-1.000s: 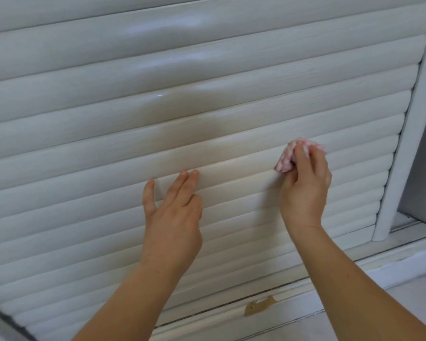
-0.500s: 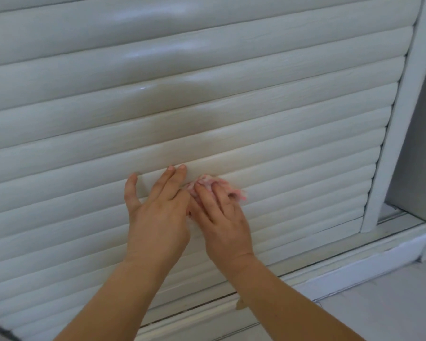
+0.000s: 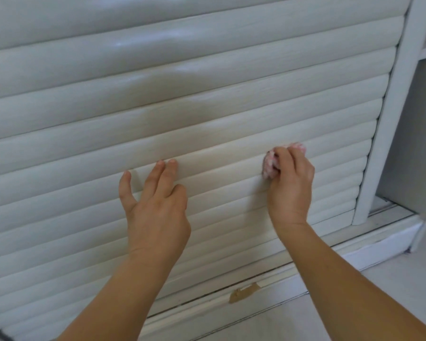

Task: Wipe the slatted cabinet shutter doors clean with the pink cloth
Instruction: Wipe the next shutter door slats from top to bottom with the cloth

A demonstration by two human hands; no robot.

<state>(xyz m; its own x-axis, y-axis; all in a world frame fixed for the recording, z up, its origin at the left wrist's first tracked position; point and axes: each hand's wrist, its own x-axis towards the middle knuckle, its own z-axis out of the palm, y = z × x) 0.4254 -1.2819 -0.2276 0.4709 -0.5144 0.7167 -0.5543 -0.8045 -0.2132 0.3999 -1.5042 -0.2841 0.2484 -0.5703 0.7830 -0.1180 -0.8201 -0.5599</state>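
White rounded slats of the cabinet shutter door point(image 3: 207, 114) are filling the view. Against one of its lower slats, right of centre, the bunched pink cloth point(image 3: 271, 166) is being gripped by the curled fingers of the right hand point(image 3: 290, 183). Well apart to the left, the left hand point(image 3: 155, 207) is being rested with straight fingers on the slats, holding nothing. Below, a brown chipped patch point(image 3: 244, 291) is showing on the base rail point(image 3: 330, 264).

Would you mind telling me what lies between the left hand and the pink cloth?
Only bare shutter slats separate the left hand from the pink cloth, as the head view shows.
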